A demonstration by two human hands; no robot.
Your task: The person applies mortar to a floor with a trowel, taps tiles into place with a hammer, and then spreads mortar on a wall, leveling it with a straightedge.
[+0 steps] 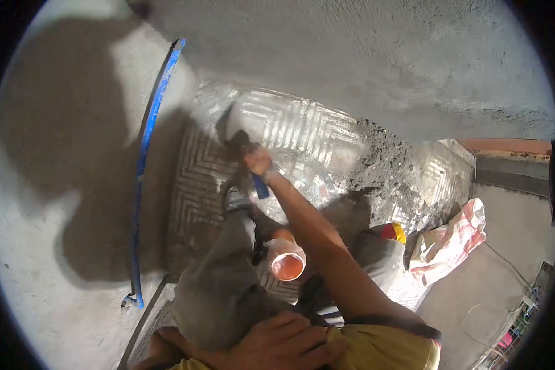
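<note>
My right hand (258, 161) reaches out over the patterned floor tiles (290, 126), its fingers closed round a tool with a blue handle (261, 187). The working end is blurred, so I cannot make out its shape. My left hand (283, 345) lies with its fingers apart on my grey trouser leg (219, 296), at the bottom of the view. Between my legs stands a whitish container (286, 261) with an orange inside. White, powdery residue coats the tiles near my right hand.
A blue pipe (145, 154) runs along the left wall (105, 228). Grey rubble (385, 160) lies right of centre, near the rough plastered wall (351, 55). Farther right are a crumpled white and red sack (453, 240) and a wire rack (518, 327).
</note>
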